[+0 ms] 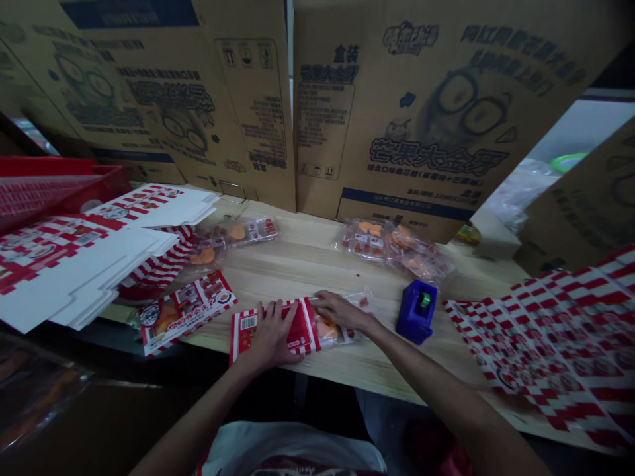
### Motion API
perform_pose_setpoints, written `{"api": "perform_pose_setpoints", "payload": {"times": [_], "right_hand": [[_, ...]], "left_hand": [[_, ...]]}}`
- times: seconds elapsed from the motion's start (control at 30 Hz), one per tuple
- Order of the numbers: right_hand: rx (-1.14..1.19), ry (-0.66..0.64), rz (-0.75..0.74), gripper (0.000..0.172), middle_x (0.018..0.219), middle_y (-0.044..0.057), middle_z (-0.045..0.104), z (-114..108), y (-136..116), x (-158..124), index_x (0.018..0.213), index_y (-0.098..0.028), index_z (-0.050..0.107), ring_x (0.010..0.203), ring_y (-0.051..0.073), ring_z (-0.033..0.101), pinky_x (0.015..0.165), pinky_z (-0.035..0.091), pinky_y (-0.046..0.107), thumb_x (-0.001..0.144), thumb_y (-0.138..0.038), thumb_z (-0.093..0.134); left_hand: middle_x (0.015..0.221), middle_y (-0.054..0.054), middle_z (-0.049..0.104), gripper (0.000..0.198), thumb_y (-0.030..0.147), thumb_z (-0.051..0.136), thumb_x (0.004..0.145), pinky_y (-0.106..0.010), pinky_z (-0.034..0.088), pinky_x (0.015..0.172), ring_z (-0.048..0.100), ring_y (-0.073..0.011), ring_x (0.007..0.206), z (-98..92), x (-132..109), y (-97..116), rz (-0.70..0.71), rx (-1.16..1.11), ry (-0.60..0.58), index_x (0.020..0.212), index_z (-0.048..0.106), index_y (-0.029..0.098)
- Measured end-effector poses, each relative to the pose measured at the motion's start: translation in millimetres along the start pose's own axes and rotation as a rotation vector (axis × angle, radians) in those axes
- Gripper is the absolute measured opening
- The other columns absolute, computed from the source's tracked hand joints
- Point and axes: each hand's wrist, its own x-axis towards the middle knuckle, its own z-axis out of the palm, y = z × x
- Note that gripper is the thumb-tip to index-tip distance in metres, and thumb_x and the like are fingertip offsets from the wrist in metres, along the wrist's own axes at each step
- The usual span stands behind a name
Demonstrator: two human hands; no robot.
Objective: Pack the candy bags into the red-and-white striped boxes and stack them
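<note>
As our left hand (268, 336) and right hand (342, 312) bear on it, the red-and-white printed carton (297, 327) lies flat near the front edge of the wooden table (302, 264). We spread the left fingers (275, 314) wide across the carton's face; the right fingers (325, 299) lie close together across its far edge and the plastic beside it. Whether either thumb closes under the carton, we cannot tell. A clear plastic bag (330, 330) of orange sweets extends from the carton's right end, under the right hand.

Just left of the carton lies a second printed carton (186, 312), not touching it. To the right stands a blue tape dispenser (415, 311), near the right wrist. Further bagged sweets (391, 248) lie heaped at the table's far edge, with a smaller group (243, 233) farther left. Flat white-and-red carton blanks (74, 271) are stacked at left, before a red crate (54, 188); printed carton sheets (550, 337) overlap at right. Upright corrugated cartons (426, 112) line the rear.
</note>
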Motion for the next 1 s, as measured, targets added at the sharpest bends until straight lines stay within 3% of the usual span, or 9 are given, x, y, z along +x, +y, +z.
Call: {"api": "perform_pose_setpoints", "payload": {"times": [0.1, 0.2, 0.3, 0.4, 0.53, 0.67, 0.73, 0.87, 1.0], "right_hand": [[0.072, 0.11, 0.07, 0.021, 0.117, 0.006, 0.066, 7, 13, -8, 0.092, -0.021, 0.075, 0.104, 0.019, 0.063, 0.087, 0.05, 0.028, 0.085, -0.022, 0.055], [0.031, 0.356, 0.251, 0.032, 0.126, 0.016, 0.059, -3, 35, -33, 0.107, -0.014, 0.069, 0.116, 0.027, 0.057, 0.096, 0.046, 0.042, 0.087, -0.028, 0.048], [-0.042, 0.518, 0.542, 0.041, 0.117, 0.018, 0.064, -21, 51, -65, 0.113, -0.013, 0.065, 0.113, 0.031, 0.058, 0.098, 0.043, 0.048, 0.084, -0.039, 0.051], [0.025, 0.512, 0.707, 0.043, 0.099, 0.013, 0.071, -19, 44, -81, 0.108, -0.017, 0.066, 0.102, 0.029, 0.063, 0.092, 0.046, 0.044, 0.085, -0.048, 0.049], [0.317, 0.5, 0.621, 0.039, 0.099, 0.009, 0.072, 28, -3, -64, 0.101, -0.021, 0.068, 0.099, 0.027, 0.065, 0.09, 0.049, 0.04, 0.088, -0.05, 0.045], [0.546, 0.454, 0.454, 0.041, 0.115, 0.01, 0.067, 71, -46, -50, 0.117, -0.021, 0.06, 0.107, 0.026, 0.062, 0.094, 0.047, 0.041, 0.084, -0.045, 0.056], [0.539, 0.559, 0.444, 0.039, 0.113, 0.009, 0.066, 75, -55, -56, 0.114, -0.02, 0.057, 0.106, 0.024, 0.061, 0.092, 0.048, 0.039, 0.081, -0.041, 0.061], [0.56, 0.88, 0.509, 0.034, 0.099, 0.005, 0.062, 75, -63, -77, 0.085, -0.021, 0.049, 0.094, 0.021, 0.06, 0.086, 0.048, 0.036, 0.07, -0.036, 0.075], [0.873, 0.874, 0.583, 0.039, 0.079, -0.002, 0.059, 79, -70, -80, 0.077, -0.022, 0.041, 0.07, 0.014, 0.059, 0.064, 0.05, 0.028, 0.07, -0.04, 0.075]], "left_hand": [[0.138, -0.028, 0.041, 0.116, 0.063, 0.077, 0.047, -0.066, 0.01, 0.107, 0.036, -0.0456, 0.125, 1.7, 2, -3, 0.021, 0.0, -0.058, 0.144, 0.036, 0.013], [0.141, -0.028, 0.038, 0.117, 0.068, 0.075, 0.047, -0.067, 0.01, 0.106, 0.034, -0.0465, 0.127, 4.6, 1, -6, 0.032, -0.007, -0.072, 0.144, 0.036, 0.015], [0.141, -0.029, 0.037, 0.116, 0.07, 0.073, 0.049, -0.067, 0.012, 0.106, 0.034, -0.0465, 0.127, 7.0, 1, -9, 0.039, -0.009, -0.06, 0.144, 0.036, 0.015], [0.14, -0.029, 0.037, 0.115, 0.068, 0.073, 0.051, -0.066, 0.015, 0.105, 0.034, -0.0458, 0.127, 8.2, 1, -6, 0.044, -0.022, -0.048, 0.144, 0.036, 0.013], [0.139, -0.028, 0.038, 0.116, 0.066, 0.075, 0.05, -0.065, 0.016, 0.106, 0.034, -0.0445, 0.127, 12.8, 0, 6, 0.055, -0.042, -0.017, 0.145, 0.035, 0.013], [0.135, -0.027, 0.04, 0.111, 0.064, 0.075, 0.051, -0.065, 0.017, 0.105, 0.036, -0.0442, 0.124, 17.2, -2, 12, 0.006, -0.039, 0.038, 0.143, 0.038, 0.014], [0.133, -0.025, 0.041, 0.108, 0.063, 0.075, 0.051, -0.064, 0.018, 0.104, 0.037, -0.044, 0.122, 13.4, -2, 12, -0.057, -0.035, 0.081, 0.141, 0.039, 0.014], [0.13, -0.025, 0.041, 0.114, 0.065, 0.075, 0.052, -0.063, 0.025, 0.1, 0.038, -0.0438, 0.118, -5.4, -2, 22, -0.246, -0.075, 0.209, 0.142, 0.035, 0.01], [0.125, -0.022, 0.044, 0.118, 0.067, 0.075, 0.05, -0.058, 0.035, 0.096, 0.043, -0.0409, 0.112, -17.1, -8, 36, -0.281, -0.241, 0.303, 0.143, 0.032, 0.009]]}}
